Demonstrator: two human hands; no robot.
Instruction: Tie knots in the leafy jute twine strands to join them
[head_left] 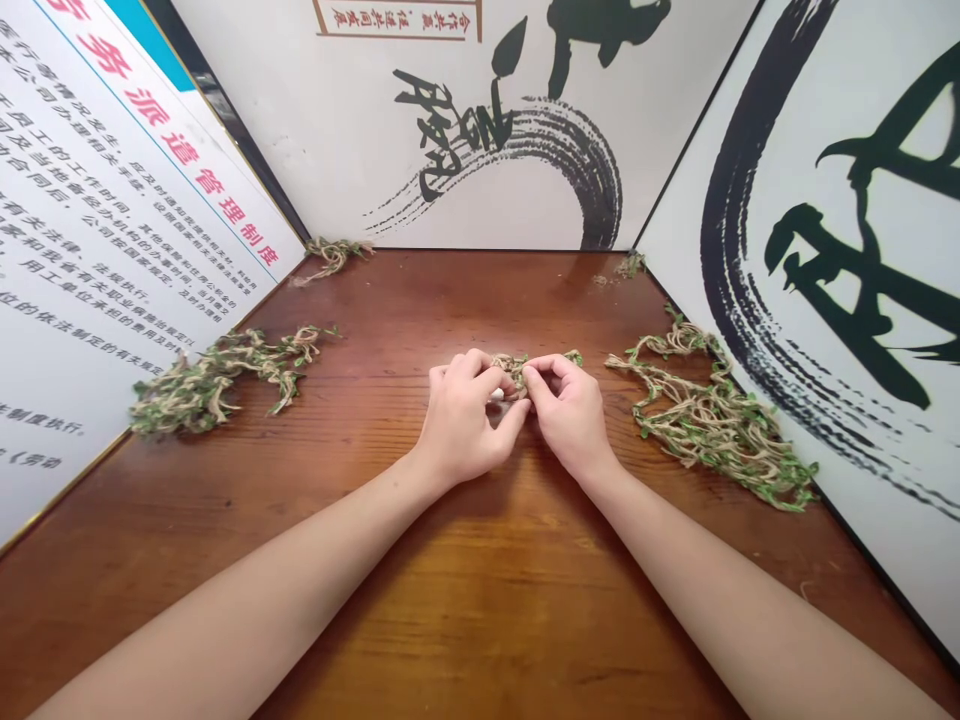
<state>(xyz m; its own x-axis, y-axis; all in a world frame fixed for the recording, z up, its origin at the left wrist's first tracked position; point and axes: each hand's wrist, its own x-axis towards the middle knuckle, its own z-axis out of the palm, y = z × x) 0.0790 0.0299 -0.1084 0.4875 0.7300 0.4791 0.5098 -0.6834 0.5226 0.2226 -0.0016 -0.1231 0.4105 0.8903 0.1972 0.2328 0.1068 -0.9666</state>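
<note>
"Twine [511, 366] with green leaves is lying between the two hands, just past the middle of the scene. What's surrounding it?"

"Biggest first: a brown wooden table [450, 620] is spreading beneath everything, with three boards standing around it. The left board [45, 330] is showing printed characters; the far board [277, 110] and the right board [795, 340] are bearing black brushwork."

"And on the wood?"

"On the right, a large heap [712, 430] of leafy strands is sprawling along the right board, well apart from the hands. On the left, a smaller pile [210, 385] is resting at the left board's foot."

"How are the hands meeting the twine?"

"They're working close together, thumb tips nearly touching. The left hand [469, 415] is curling its fingers and thumb onto the left part; the right hand [570, 415] is pinching the right part between thumb and forefinger. A leafy end is poking out beyond the right hand's knuckles."

"Anything smaller?"

"A clump [334, 258] is sitting in the far left corner, and a little tuft [631, 264] is nestling in the far right one. Beneath the left fingers, a small white thing [496, 395] is peeking out, mostly hidden."
</note>
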